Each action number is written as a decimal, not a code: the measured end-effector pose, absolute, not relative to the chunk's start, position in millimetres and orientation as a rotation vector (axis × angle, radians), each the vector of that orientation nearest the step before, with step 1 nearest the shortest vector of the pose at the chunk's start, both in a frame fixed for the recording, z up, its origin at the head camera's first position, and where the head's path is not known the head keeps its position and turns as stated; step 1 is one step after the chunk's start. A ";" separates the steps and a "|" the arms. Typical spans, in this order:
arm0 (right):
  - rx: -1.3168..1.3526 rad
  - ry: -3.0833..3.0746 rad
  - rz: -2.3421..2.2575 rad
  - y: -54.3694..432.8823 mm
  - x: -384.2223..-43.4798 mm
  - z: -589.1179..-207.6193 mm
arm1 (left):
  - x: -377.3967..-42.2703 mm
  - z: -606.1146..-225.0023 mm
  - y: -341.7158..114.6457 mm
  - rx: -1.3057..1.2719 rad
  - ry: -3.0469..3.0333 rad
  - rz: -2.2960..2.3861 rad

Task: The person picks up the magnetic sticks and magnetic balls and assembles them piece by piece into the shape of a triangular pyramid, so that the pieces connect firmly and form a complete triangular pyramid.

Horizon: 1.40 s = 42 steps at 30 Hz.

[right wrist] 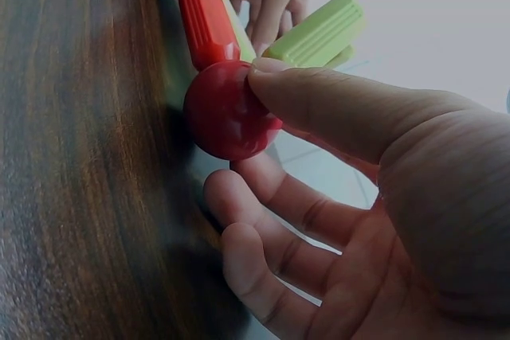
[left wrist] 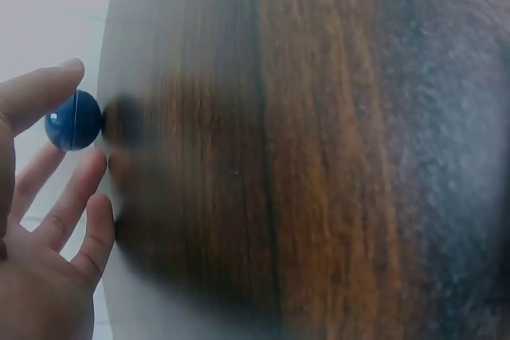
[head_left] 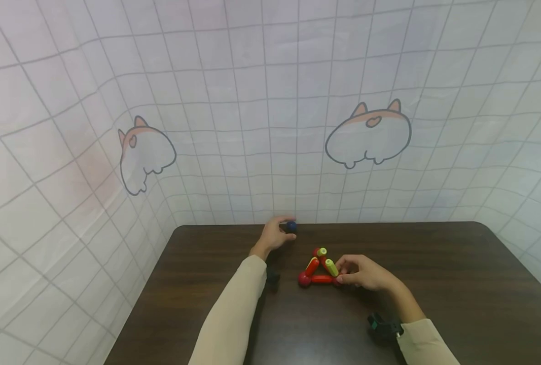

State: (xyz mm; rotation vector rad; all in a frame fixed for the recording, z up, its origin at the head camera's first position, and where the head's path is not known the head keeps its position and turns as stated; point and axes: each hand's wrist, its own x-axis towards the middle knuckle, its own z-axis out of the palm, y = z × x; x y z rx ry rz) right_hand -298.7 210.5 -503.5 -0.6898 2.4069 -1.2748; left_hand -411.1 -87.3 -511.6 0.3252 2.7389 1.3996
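Observation:
On the table lies a triangle of red magnetic-looking rods (head_left: 321, 279) joined by red balls (head_left: 304, 279). Yellow-green rods (head_left: 331, 267) rise from its corners at a slant. My right hand (head_left: 366, 272) pinches the ball at the right corner (right wrist: 227, 113) between thumb and fingers. At the table's far edge, my left hand (head_left: 272, 235) reaches around a blue ball (head_left: 291, 226). Its thumb and fingers are spread on either side of the ball (left wrist: 73, 121); whether a fingertip touches it, I cannot tell.
The dark wooden table (head_left: 197, 304) ends at a white gridded curtain (head_left: 233, 167) behind and at the sides. A black wrist device (head_left: 384, 327) sits on the right wrist, and another dark one (head_left: 272, 279) shows by the left forearm.

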 end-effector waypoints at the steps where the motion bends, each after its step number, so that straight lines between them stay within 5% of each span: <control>1: -0.691 2.408 -1.272 210.7 -299.0 -503.3 | -411.3 -511.3 -86.3 0.321 2.740 1.390; 16: -0.689 2.416 -1.255 211.4 -299.5 -502.7 | -397.9 -514.3 -93.8 0.374 2.836 1.251; 42: -0.680 2.418 -1.260 209.0 -298.8 -504.5 | -306.2 -472.0 -71.5 0.765 2.538 1.700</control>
